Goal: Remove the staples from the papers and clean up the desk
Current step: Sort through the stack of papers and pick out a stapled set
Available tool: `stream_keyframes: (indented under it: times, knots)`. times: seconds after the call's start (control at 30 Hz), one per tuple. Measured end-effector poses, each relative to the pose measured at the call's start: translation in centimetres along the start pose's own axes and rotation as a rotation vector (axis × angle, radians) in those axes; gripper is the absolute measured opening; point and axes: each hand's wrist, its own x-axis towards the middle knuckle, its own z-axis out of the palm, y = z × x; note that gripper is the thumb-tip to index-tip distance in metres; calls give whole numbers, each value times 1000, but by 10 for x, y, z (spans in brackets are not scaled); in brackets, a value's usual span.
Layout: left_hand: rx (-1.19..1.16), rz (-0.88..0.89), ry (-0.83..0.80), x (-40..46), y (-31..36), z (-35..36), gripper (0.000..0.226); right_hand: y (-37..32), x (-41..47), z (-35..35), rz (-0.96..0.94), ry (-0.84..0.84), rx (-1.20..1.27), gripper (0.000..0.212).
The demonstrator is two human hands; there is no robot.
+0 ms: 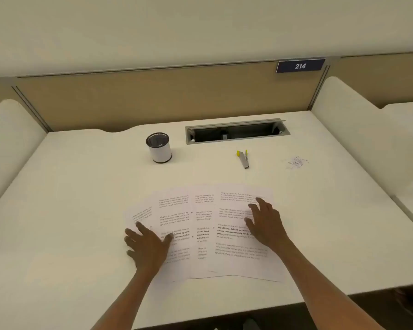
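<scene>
Several printed white papers (202,234) lie fanned out and overlapping on the white desk (69,210), near its front edge. My left hand (147,246) rests flat on the leftmost sheets, fingers spread. My right hand (265,222) lies flat on the rightmost sheet, fingers apart. Neither hand holds anything. A grey staple remover with yellow tips (243,159) lies on the desk beyond the papers. A small pile of loose staples (296,161) sits to its right.
A white cylindrical pen cup with a black mesh rim (159,147) stands at the back, left of centre. An open cable slot (236,131) is set into the desk's rear. Beige partitions wall the back, and white side panels flank the desk.
</scene>
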Motion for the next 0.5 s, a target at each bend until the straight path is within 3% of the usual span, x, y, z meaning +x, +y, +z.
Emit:
stream_keyframes:
  times: [0.27,0.43,0.5]
  knots:
    - [71,-68,22,4,0,-4,130,1,-17,-2,453,-156,50,87]
    - [28,-216,-52,13,15,-11,118,1,-17,1,464,-195,5,89]
    - [-130,-229,-28,12,21,-15,111,0,-14,0,460,-202,-12,90]
